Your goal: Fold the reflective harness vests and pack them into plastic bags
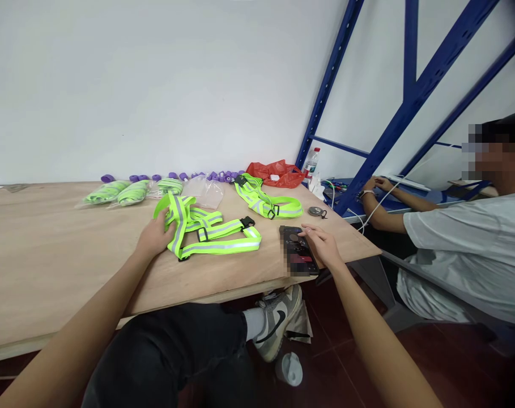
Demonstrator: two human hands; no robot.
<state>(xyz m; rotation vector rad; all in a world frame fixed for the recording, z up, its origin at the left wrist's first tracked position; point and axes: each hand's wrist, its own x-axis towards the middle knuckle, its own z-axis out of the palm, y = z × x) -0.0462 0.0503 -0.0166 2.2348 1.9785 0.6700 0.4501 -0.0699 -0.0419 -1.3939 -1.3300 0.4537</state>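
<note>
My left hand [154, 233] is closed on a neon-yellow reflective strap vest [223, 247] with grey stripes and black buckles. Its straps spread loosely across the wooden table to the right of that hand. Beside the right end of the vest lies a smartphone [298, 249] with a lit screen, near the table's front edge. Over the phone's right side reaches my right hand [323, 245], fingers stretched out and holding nothing; whether a fingertip touches the screen I cannot tell. A second reflective strap vest [268, 198] lies further back.
Bagged vests [132, 192], a clear plastic bag [204, 191] and several purple rolls [172, 175] line the table's back. A red bag [276, 171], a bottle [311, 163] and a round metal object [315, 211] are at right. Blue rack posts [384, 139] separate a seated co-worker [461, 238].
</note>
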